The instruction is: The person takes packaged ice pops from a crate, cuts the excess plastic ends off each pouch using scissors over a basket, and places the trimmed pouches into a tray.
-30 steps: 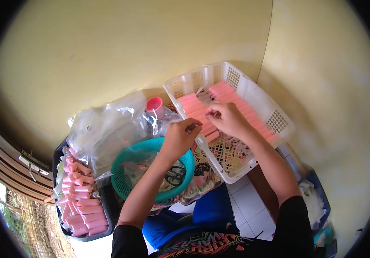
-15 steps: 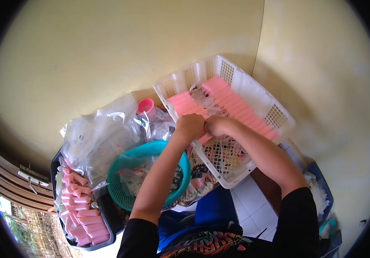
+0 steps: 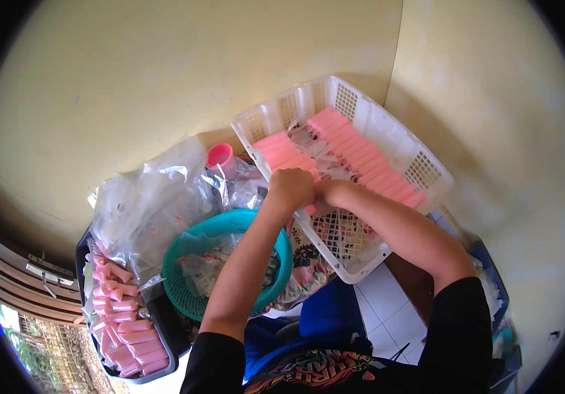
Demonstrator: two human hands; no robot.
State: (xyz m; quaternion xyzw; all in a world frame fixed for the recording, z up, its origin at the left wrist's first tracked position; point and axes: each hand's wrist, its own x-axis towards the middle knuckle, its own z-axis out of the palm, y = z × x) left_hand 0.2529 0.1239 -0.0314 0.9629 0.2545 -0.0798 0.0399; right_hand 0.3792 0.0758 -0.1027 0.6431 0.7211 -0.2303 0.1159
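Observation:
My left hand (image 3: 292, 188) is closed in a fist at the near left side of a white plastic basket (image 3: 387, 136). Pressed up against it is my right hand (image 3: 327, 194), its fingers curled and mostly out of sight. Whatever lies between the hands is hidden by them. Inside the basket, pink tube-shaped packets (image 3: 354, 148) with clear plastic ends lie in two rows, one of them just beyond my left hand. Bare lattice floor (image 3: 341, 230) shows at the basket's near end.
A teal basket (image 3: 172, 276) holding small plastic packets stands under my left forearm. Clear plastic bags (image 3: 144, 210) and a pink cup (image 3: 220, 157) sit beside the wall. A dark tray (image 3: 167, 341) at left carries more pink packets (image 3: 134, 331). Blue bins stand at lower right.
The hands stay together at about the same spot, with my left fist turned slightly and my right hand more tucked behind it. The view has shifted a little.

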